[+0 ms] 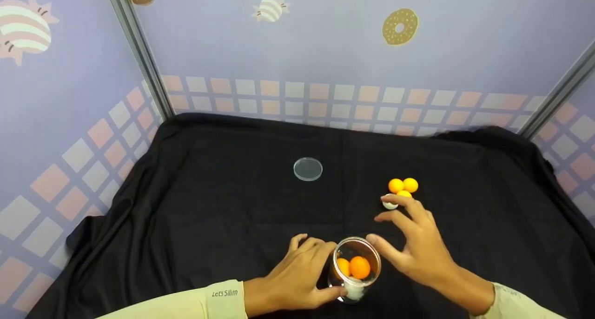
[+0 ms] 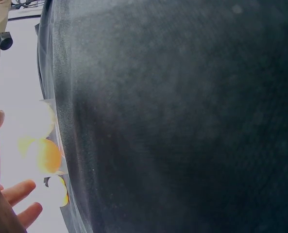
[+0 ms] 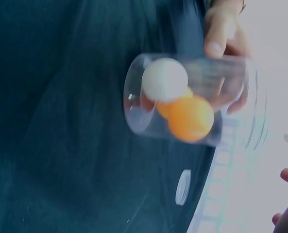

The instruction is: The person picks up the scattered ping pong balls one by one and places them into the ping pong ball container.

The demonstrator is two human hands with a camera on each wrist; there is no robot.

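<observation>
A clear jar [image 1: 345, 250] stands near the front of the table, with orange balls [image 1: 360, 267] and a white ball [image 3: 164, 79] inside. My left hand [image 1: 302, 272] grips its side, thumb at the front and fingers behind. The jar's mouth is uncovered. To the right, my right hand [image 1: 420, 244] hovers with spread, slightly bent fingers and nothing held. Its thumb is close to the jar rim. The index fingertip overlaps a loose white ball [image 1: 390, 202] in the head view; whether they touch, I cannot tell. Several orange balls [image 1: 396, 185] lie just beyond that fingertip.
A clear round lid [image 1: 307, 169] lies flat toward the back middle. Black cloth [image 1: 223, 189] covers the table and is bunched along its sides. Patterned wall panels [image 1: 325, 44] enclose the back and sides.
</observation>
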